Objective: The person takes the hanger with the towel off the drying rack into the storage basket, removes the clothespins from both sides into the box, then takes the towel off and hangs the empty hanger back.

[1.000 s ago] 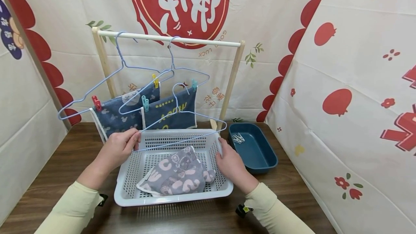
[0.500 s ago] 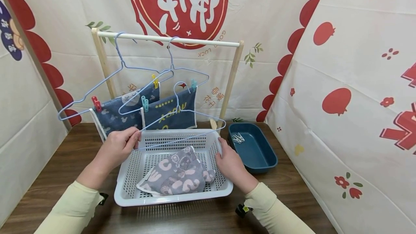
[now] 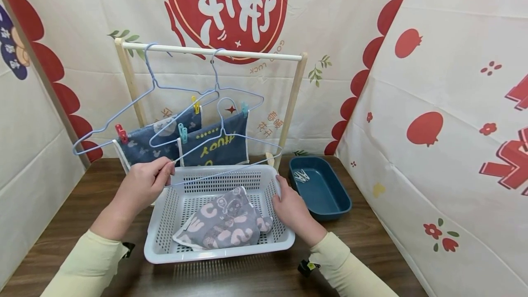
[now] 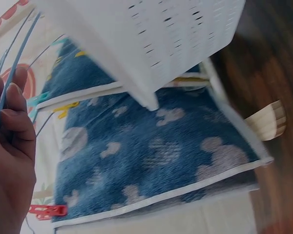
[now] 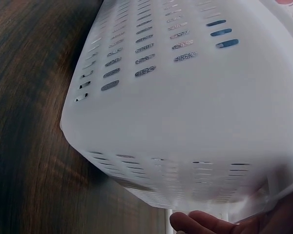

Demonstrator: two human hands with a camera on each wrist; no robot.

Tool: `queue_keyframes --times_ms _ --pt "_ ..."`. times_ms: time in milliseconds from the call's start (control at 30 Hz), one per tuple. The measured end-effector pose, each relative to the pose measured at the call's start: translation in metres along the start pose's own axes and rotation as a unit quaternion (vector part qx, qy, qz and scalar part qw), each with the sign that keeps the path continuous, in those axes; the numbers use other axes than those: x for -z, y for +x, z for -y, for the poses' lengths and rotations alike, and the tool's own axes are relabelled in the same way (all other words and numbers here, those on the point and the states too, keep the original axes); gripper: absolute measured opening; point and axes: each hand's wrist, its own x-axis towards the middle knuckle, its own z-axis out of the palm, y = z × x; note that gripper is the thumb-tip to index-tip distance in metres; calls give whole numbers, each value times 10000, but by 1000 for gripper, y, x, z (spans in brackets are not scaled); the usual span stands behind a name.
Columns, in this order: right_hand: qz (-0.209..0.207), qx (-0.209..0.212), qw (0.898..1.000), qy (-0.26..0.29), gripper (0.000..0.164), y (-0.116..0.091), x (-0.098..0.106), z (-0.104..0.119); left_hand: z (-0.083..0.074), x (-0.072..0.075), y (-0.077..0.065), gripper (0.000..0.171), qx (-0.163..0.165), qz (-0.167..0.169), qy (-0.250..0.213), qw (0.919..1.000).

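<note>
My left hand grips one lower corner of a bare blue wire hanger, its hook pointing up, tilted above the white basket's far side. In the left wrist view, that hand's fingers curl around the wire. My right hand holds the right rim of the white perforated basket, thumb on the inner side. A crumpled grey and pink towel lies in the basket. Behind it, a mouse-patterned blue towel and a blue towel with yellow lettering hang clipped to two more hangers.
A wooden rack with a white rail stands behind the basket. Red, yellow and teal clothespins hold the towels. A dark blue tray with several white clips sits at the right, near the printed fabric wall.
The left hand and the hanger it grips have moved slightly up and to the left. The right hand stays on the basket rim, and the towel in the basket lies as before.
</note>
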Motion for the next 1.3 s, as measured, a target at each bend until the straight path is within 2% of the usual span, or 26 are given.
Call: queue_keyframes --times_ms 100,267,433,733,1033,1300 --pt "16 -23 10000 25 64 -1 0 0 -4 7 4 17 -82 -127 128 9998" --pt "41 -65 9999 106 64 -2 0 1 -15 16 16 15 -301 -526 302 9977" --pt "81 -111 9996 233 65 -2 0 2 -25 22 30 12 -300 -790 439 9955" --pt "-13 21 9999 133 65 -1 -3 -1 -38 28 58 15 140 -660 614 9958" --pt "38 17 9997 240 65 -1 -4 -1 -47 25 89 21 103 -566 560 9968" --pt "41 -53 9996 290 65 -1 -2 0 -62 15 118 28 112 -563 637 9963"
